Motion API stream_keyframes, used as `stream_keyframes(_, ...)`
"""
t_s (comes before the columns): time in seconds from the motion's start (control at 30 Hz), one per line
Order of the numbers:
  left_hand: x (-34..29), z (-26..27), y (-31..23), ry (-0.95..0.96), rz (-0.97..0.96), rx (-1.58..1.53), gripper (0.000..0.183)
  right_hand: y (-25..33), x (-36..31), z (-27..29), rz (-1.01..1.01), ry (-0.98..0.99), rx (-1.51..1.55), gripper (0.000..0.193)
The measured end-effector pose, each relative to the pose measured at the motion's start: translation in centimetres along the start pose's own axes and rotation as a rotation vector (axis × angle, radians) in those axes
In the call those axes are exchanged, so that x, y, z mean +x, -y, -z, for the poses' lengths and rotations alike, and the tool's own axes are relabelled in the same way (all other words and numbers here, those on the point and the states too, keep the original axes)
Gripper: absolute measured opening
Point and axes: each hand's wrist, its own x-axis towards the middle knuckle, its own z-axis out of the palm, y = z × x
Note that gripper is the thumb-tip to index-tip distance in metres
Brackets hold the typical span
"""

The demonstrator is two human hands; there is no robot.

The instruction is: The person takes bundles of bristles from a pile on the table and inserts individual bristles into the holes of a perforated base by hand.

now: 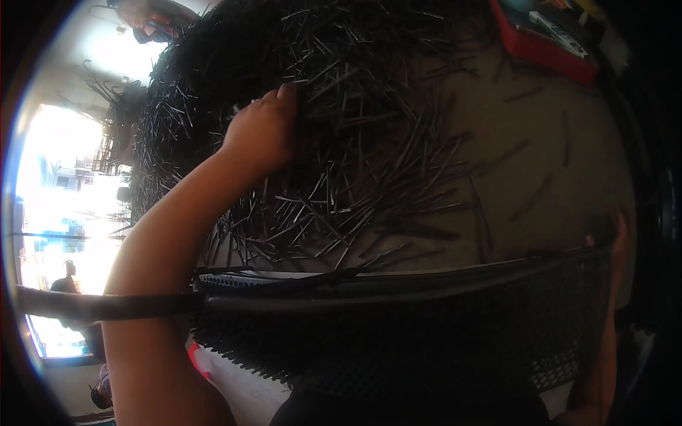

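Observation:
A large heap of thin, dark, stick-like pieces [341, 135], some with a shine, spreads over a brownish surface. My left hand [261, 128] rests on the heap with its fingers curled. Its fingertips are partly hidden, and I cannot make out what they hold. In front of me is a black mesh basket [561, 366], its long dark rim running along the near side of the heap. My right hand [618, 238], dim at the far right, grips the end of the basket, with fingers outside and a fingertip near the rim.
A red tray [543, 53] holding some items stands at the far right. Loose dark pieces [529, 149] lie scattered on the brownish surface [547, 99]. Other people [149, 20] are at the upper left and lower left, near a bright opening [60, 184].

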Motion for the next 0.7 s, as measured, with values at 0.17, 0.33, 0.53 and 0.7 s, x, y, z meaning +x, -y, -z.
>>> stream_keyframes(0.17,0.1,1.8,5.8,0.182,0.007,-0.242,0.067,-1.5,0.6,-1.1,0.171,-0.089,-0.016,0.075)
stream_keyframes(0.33,0.3,-0.8,4.7,0.057,-0.125,0.198,0.070,0.6,1.2,-0.1,0.244,-0.034,-0.220,0.076)
stream_keyframes(0.53,-0.1,-1.5,3.4,0.019,-0.301,-0.105,0.075,2.9,0.2,0.0,-0.051,0.039,0.055,0.077)
stream_keyframes(0.7,1.5,-0.3,3.2,0.201,-0.007,-0.123,0.062,4.7,1.4,0.2,0.083,-0.131,0.042,0.076)
